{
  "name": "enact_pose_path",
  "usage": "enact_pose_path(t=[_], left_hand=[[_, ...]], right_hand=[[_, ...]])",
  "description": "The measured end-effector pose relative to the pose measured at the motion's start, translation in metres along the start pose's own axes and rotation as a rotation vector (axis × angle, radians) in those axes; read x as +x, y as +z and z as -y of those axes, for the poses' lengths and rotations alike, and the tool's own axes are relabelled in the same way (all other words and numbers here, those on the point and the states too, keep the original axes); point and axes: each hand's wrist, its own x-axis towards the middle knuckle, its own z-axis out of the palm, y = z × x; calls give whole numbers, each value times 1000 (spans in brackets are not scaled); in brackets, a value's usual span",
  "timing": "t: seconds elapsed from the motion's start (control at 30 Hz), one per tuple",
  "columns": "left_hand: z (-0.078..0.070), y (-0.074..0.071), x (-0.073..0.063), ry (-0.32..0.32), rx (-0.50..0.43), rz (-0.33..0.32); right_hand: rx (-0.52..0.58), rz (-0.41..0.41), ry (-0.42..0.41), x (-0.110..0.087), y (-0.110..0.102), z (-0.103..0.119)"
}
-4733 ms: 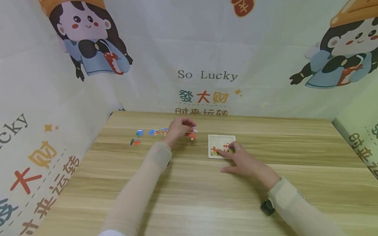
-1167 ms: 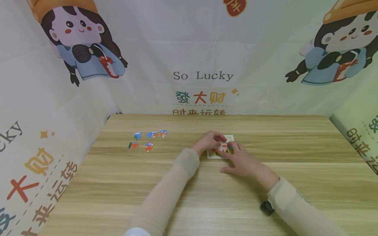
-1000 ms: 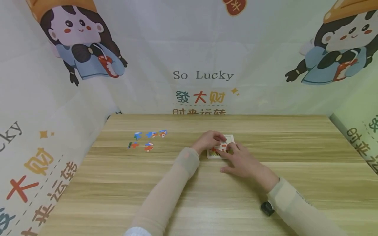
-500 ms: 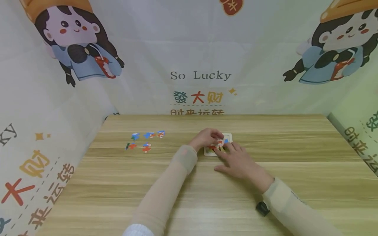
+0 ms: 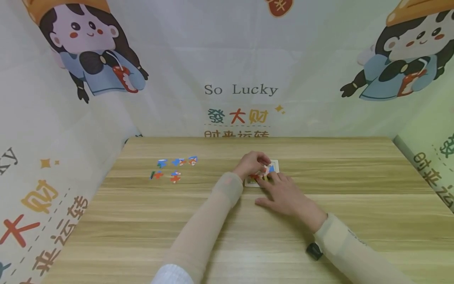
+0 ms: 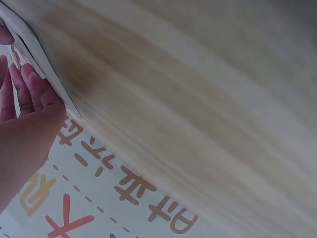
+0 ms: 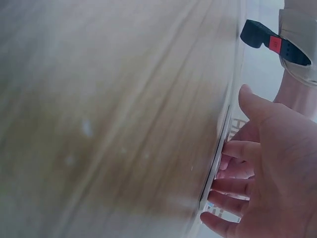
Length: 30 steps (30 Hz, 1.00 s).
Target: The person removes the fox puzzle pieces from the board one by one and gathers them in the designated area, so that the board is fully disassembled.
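Note:
My left hand [image 5: 248, 163] is over the square puzzle tray [image 5: 277, 162], its thumb and fingertips pinching a small puzzle piece [image 5: 265, 170] against the tray. Most of this piece is hidden by the fingers. In the left wrist view the left hand [image 6: 29, 124] bends at the tray's edge. A blue patch of puzzle [image 5: 271, 168] shows to the right of those fingertips. My right hand [image 5: 285, 193] rests its spread fingers on the near right side of the tray, thumb out on the table. In the right wrist view the fingers of the right hand [image 7: 277, 163] lie along the tray's rim.
Several loose puzzle pieces lie to the left on the wooden table [image 5: 248, 236]: a blue one [image 5: 162, 163], an orange-and-blue one [image 5: 175, 177] and others. A printed cloth [image 5: 241, 59] hangs behind the table's far edge. A black strap device [image 5: 314, 251] is on the right wrist.
The left hand has moved right from beside the loose pieces onto the tray. An orange-and-blue piece now lies further left. Blue now shows in the tray beneath the hands.

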Motion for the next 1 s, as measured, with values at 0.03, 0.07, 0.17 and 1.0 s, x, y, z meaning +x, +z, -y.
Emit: enact_pose_path(t=[0.03,0.07,0.17,1.0], left_hand=[[0,1,1,0,2,-1],[-1,2,1,-2,-3,-3],[-2,4,3,-26,-16,-14],[-16,6,7,-147,-183,17]], right_hand=[[4,-9,-4,0,0,0],[6,-21,-8,0,1,0],[18,-33,-10,-1,1,1],[30,-39,4,3,-1,-2]])
